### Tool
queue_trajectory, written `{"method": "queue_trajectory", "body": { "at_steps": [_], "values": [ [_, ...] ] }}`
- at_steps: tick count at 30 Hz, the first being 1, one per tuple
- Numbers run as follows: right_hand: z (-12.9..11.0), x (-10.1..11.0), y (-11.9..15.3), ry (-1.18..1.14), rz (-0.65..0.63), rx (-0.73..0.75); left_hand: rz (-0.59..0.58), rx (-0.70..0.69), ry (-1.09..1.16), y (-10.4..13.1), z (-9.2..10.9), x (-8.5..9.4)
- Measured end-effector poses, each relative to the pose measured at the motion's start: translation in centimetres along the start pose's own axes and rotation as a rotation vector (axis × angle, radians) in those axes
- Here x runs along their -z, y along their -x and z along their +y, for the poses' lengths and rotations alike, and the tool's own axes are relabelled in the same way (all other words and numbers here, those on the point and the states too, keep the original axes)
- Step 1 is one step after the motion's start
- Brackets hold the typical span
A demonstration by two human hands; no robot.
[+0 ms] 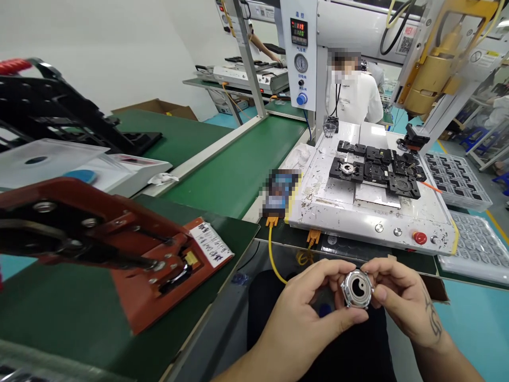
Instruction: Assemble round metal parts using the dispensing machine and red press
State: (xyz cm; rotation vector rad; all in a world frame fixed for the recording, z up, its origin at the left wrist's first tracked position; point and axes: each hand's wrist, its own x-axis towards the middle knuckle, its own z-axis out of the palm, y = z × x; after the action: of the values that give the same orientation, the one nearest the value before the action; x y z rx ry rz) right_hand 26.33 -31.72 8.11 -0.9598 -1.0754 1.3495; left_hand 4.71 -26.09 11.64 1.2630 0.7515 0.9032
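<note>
Between both hands, above my lap, I hold a small silver watch case [351, 295] with a black and metallic round face. My left hand [314, 307] grips it from the left, thumb along the lower edge and fingers behind. On the right side, my right hand [401, 294] pinches its edge between thumb and fingers. Beyond the hands stands a white dispensing machine [330, 212] with black fixture plates [376, 171] on its bed. A similar round silver part [347, 168] sits in the left plate.
A red lever press [143, 286] stands on the green bench at left, near a green conveyor belt [222, 175]. To the right lie a compartment tray of dark parts [457, 180] and a clear blister tray [477, 246]. A yellow cable [271, 254] hangs ahead. Another person [353, 98] sits behind the machine.
</note>
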Motion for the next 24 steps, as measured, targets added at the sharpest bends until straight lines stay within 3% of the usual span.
{"method": "queue_trajectory", "body": {
  "at_steps": [24],
  "values": [
    [0.51,0.23,-0.2,-0.073,-0.015,-0.044,0.036,-0.015,-0.078,-0.03,0.09,-0.02]
  ]
}}
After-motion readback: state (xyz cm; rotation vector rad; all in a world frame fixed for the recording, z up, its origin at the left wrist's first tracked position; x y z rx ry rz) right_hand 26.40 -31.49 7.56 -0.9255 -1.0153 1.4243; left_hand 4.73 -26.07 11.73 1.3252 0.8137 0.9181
